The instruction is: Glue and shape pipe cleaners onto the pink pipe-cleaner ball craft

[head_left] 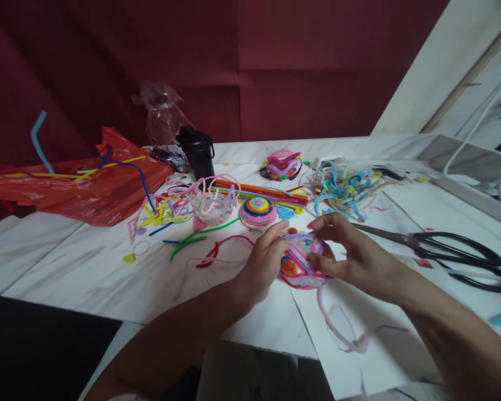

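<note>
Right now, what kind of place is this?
Probably a craft table at home. Colourful pipe cleaners lie scattered on the white table, scissors sit nearby, and both hands hold a little woven basket.

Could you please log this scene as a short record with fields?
Setting: white table, dark red backdrop
Left hand: grips left side of pink basket
Right hand: pinches basket's right rim
Loose end: pink pipe cleaner trails from basket toward viewer
Right of hands: black scissors
Behind hands: striped dome, clear basket, orange sticks, black cup
Far left: red bag
</note>
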Demonstrator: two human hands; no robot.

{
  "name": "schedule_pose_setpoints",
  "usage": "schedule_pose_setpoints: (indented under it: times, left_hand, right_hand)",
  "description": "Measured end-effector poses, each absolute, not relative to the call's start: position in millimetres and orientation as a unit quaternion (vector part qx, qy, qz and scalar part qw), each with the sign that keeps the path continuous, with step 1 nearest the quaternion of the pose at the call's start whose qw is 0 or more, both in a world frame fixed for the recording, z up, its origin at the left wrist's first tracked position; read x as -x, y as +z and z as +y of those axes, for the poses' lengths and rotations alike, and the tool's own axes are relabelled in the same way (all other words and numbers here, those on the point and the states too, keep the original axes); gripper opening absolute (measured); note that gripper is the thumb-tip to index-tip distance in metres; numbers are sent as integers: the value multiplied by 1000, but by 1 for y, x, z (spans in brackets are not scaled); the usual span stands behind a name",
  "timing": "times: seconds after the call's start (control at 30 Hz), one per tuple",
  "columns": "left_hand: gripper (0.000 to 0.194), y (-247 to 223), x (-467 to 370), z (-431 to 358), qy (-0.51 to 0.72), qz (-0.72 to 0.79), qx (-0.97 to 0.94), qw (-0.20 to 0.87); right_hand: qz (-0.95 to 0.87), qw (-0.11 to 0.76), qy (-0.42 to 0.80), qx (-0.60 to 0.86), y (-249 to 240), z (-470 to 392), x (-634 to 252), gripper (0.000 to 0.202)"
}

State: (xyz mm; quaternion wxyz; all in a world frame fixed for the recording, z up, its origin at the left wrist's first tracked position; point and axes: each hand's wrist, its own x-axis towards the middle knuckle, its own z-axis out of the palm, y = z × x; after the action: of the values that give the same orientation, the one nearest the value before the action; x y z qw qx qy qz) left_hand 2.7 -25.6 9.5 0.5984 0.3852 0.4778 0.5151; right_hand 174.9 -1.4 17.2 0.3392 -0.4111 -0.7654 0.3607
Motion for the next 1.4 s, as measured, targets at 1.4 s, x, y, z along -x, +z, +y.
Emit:
schedule_pose_setpoints:
  times: [1.4]
  left_hand:
    - [88,15,10,-16,486,412,-394,663]
  right_hand:
    - [-678,376,516,364,4,-7,-165,51]
